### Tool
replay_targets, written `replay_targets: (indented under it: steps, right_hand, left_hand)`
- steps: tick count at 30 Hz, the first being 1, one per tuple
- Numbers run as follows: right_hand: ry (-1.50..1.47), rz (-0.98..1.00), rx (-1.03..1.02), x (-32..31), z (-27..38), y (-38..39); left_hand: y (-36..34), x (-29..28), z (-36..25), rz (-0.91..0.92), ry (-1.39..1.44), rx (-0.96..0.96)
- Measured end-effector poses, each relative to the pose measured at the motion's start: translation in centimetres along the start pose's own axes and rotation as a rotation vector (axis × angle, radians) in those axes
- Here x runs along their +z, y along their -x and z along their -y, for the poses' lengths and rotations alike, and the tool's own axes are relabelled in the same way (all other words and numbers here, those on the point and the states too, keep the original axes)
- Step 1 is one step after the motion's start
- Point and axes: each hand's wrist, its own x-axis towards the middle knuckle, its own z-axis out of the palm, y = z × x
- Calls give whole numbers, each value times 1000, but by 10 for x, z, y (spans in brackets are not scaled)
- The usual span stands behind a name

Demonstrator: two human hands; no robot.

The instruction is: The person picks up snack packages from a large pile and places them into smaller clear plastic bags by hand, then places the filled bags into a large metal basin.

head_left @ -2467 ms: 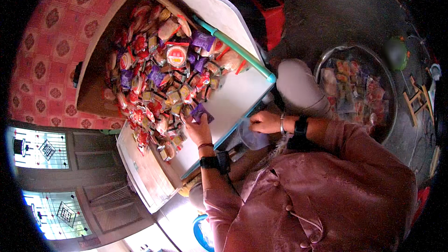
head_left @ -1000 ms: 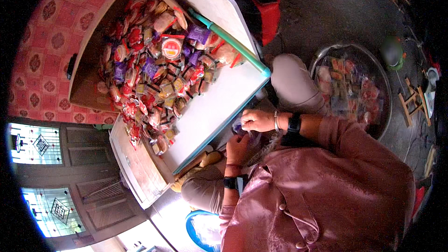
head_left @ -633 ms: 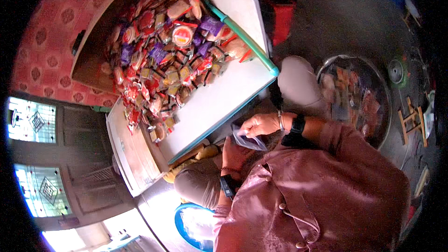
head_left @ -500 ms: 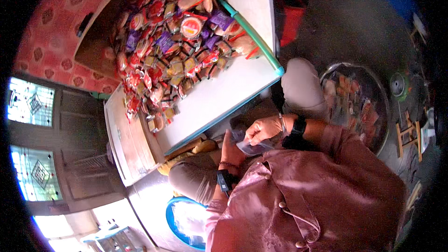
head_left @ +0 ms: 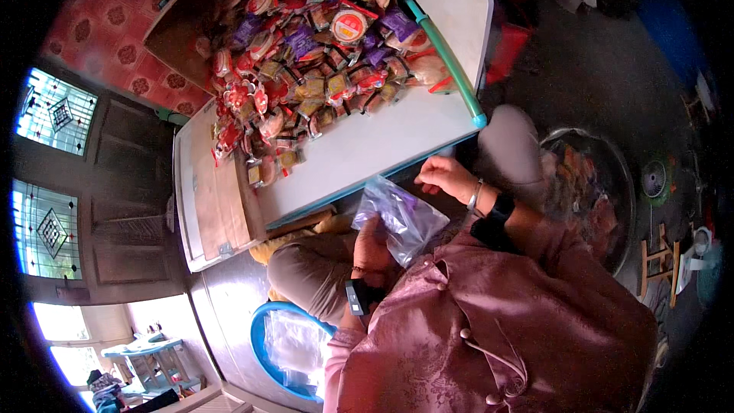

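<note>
I hold a clear plastic bag (head_left: 403, 218) over my lap, below the near edge of a white table (head_left: 359, 149). My left hand (head_left: 372, 243) reaches into the bag's mouth and grips it. My right hand (head_left: 447, 178) pinches the bag's upper edge close to the table rim. A heap of small wrapped snack packets (head_left: 306, 61), red, purple and yellow, covers the far part of the table. Something purple shows faintly through the bag.
A round metal basin (head_left: 592, 199) with more packets sits on the floor at my right. A blue tub (head_left: 287, 344) holding clear bags stands at my lower left. A cardboard box (head_left: 180, 30) lies behind the heap, and a red stool (head_left: 508, 50) beyond the table.
My left hand left the heap of packets and dropped to my lap. Both hands now hold the clear bag, and the view has tilted downward.
</note>
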Motion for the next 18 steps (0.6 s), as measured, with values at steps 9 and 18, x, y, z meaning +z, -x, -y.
replay_targets:
  steps: [9,18]
  right_hand:
    - [101,596,3,14,4,10]
    - [-409,548,-62,23,10,8]
  left_hand:
    - [-21,-32,-20,202,44,253]
    - [-32,-38,-9,291,-162,317]
